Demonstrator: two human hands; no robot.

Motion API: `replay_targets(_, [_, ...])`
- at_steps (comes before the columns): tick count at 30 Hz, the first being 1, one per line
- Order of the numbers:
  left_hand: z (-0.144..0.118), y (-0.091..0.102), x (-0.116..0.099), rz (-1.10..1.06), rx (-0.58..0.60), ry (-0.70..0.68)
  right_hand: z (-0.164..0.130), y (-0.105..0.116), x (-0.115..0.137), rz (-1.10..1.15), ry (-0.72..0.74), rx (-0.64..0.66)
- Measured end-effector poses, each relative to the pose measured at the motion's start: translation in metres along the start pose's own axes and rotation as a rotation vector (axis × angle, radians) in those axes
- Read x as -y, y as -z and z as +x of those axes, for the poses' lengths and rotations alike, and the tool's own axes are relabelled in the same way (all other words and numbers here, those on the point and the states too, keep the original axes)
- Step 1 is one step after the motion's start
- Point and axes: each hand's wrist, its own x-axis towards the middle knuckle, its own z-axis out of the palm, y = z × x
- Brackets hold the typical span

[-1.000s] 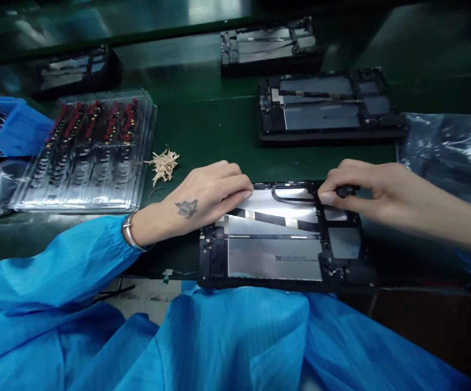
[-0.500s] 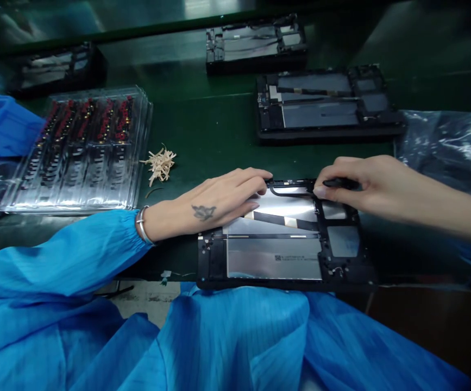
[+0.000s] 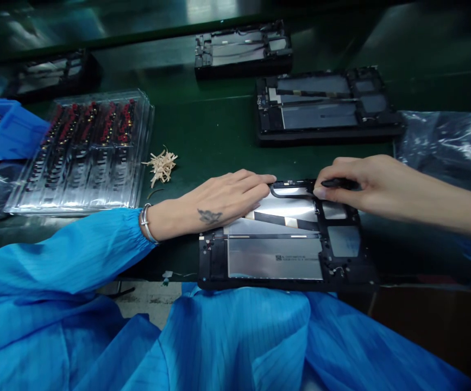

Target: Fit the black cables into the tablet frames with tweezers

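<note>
Right hand [image 3: 365, 182] pinching black cable [image 3: 296, 191], silvery open tablet [image 3: 276, 255]

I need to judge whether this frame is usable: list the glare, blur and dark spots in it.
Head view: strong glare on the silver panel of the nearest open device between the left hand and right hand; bright reflections on the clear plastic tray and the plastic bag; the far green belt goes dim and soft toward the top; edges bow slightly.
</note>
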Motion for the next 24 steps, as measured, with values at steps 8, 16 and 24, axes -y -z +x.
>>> replay_targets(8, [0.004, 0.001, 0.001, 0.285, 0.007, -0.113, -0.002, 0.004, 0.006, -0.012, -0.032, 0.016])
replay_targets(16, [0.004, 0.001, 0.003, 0.359, -0.095, -0.187, -0.002, 0.006, 0.019, -0.076, -0.007, 0.015])
replay_targets(24, [0.004, 0.002, 0.003, 0.389, -0.046, -0.202, -0.001, 0.002, 0.018, -0.159, 0.014, -0.012])
